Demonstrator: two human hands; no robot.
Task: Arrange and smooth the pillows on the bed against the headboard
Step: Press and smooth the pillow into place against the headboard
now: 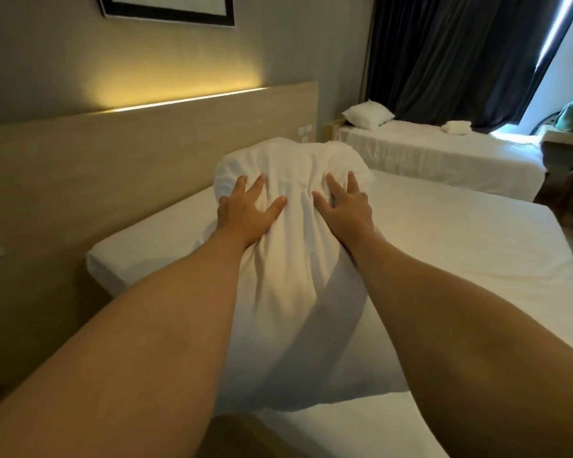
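A white pillow (288, 292) lies lengthwise on the bed (460, 259), its far end bunched up near the wooden headboard (129, 166). My left hand (245, 216) presses flat on the pillow's left side, fingers spread. My right hand (348, 209) presses flat on its right side, fingers also spread. Both palms sink into the fabric and crease it between them. Neither hand grips the pillow. A gap of bare sheet shows between the pillow and the headboard on the left.
A second bed (444, 157) stands at the back right with a white pillow (368, 115) and a folded towel (455, 127). Dark curtains (460, 54) hang behind it. A lit strip runs along the headboard's top. A framed picture (166, 8) hangs on the wall.
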